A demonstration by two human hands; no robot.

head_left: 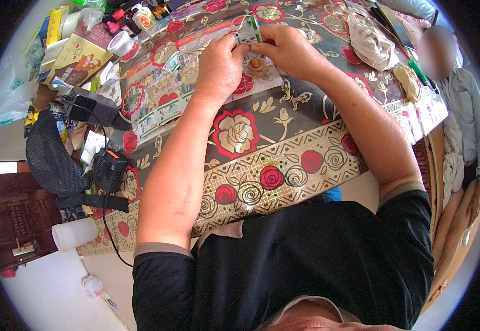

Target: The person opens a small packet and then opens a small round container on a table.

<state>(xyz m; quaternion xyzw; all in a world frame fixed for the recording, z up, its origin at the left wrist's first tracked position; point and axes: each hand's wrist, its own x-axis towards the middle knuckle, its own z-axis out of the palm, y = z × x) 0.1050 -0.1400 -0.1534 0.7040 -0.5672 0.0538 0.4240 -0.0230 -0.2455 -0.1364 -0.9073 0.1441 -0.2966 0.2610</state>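
Note:
Toward the far side of the table, my left hand (219, 67) and my right hand (292, 48) pinch a small white and green packet (248, 36) between thumbs and fingers. Below them lies a printed sheet (273, 80), partly hidden under my left hand and forearm. A small tan, coiled-looking thing (257, 67) is on that sheet, just under my right thumb; its kind is unclear. Left of my left forearm, another small white and green packet (171, 62) lies on the sheet, with similar green-edged pieces (168, 110) along its near edge.
A flowered tablecloth (273, 124) covers the table. Boxes (80, 58), a white cup (120, 43), bottles (143, 17) and black devices with a cable (107, 168) crowd the left. A crumpled white cloth (371, 44) lies right. Another person (466, 105) sits at the right.

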